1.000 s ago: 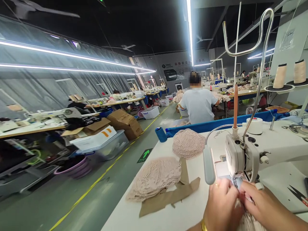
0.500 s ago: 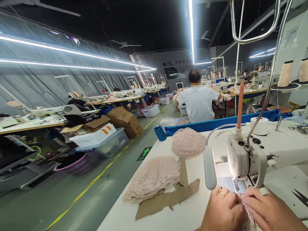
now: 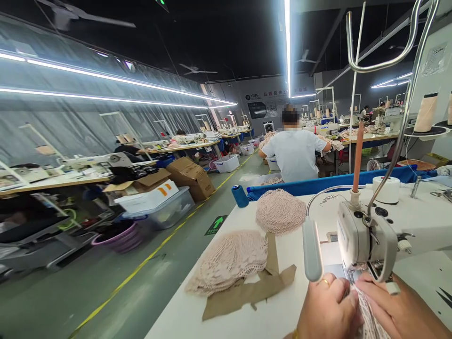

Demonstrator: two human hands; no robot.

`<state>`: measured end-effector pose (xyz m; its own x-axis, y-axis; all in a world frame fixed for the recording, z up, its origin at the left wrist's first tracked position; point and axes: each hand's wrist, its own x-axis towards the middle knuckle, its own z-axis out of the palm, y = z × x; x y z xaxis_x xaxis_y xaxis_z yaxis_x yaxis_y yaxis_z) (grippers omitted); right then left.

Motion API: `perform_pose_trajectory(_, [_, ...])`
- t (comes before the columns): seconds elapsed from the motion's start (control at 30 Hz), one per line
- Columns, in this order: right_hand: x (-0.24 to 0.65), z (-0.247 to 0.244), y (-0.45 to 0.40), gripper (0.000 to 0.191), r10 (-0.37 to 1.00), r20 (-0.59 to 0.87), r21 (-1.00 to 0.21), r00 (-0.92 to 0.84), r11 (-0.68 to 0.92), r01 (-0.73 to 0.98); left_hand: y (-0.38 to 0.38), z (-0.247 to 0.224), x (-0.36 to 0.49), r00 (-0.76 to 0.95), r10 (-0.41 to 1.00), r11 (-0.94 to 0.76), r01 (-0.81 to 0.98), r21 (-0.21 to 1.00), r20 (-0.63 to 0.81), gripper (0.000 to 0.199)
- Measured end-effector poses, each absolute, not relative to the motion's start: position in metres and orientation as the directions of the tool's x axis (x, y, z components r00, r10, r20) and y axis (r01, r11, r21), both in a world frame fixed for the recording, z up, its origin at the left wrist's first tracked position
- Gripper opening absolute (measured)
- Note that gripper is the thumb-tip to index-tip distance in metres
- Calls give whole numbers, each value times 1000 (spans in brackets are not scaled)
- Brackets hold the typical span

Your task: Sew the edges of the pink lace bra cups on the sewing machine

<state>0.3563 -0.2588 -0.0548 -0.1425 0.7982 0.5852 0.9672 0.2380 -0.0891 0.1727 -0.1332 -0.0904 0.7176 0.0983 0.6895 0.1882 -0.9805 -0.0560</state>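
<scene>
- Head view: a broad white sewing table fills the lower right, angled beside the aisle.
- White industrial sewing machine, standing on that table, its lit needle area directly ahead of the fingers.
- Co-worker in a pale short-sleeved shirt, seated with back turned, beyond the table's far edge.
- Wide, layered heap of pale pink openwork lace, left of the machine, partly over a flat olive-brown piece. Whether these layers are sewn or waiting cannot be told.
- Rounder mound of the same pale pink lace, just behind the first; its stage is equally unclear.
- Person's left hand, fingers curled in with the thumb brought against them, apparently pinching the lace.
- Person's right hand, fingers close together and reaching toward the needle area, touching the lace; whether the thumb grips from below is hidden.
- Gathered pale pink lace in work, between the two hands, its far end at the needle area and its loose length trailing toward the person. It seems partway through: the trailing part looks unfed, while any finished stitching is too small or covered to see.
- Deep blue thread cone, tilted near the far left corner of the table.
- Thin gold-coloured ring, on a left-hand finger.
</scene>
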Motion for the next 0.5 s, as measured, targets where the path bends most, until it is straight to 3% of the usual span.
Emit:
perform_pose_trajectory(0.2, [362, -64, -260, 32, 794, 589, -70, -153, 238, 969, -131, -89, 172, 717, 98, -982, 182, -50, 690, 25])
perform_pose_trajectory(0.5, [373, -72, -259, 39, 769, 597, 92, -230, 218, 971, -130, -93, 172, 752, 136, -977, 211, -39, 645, 31])
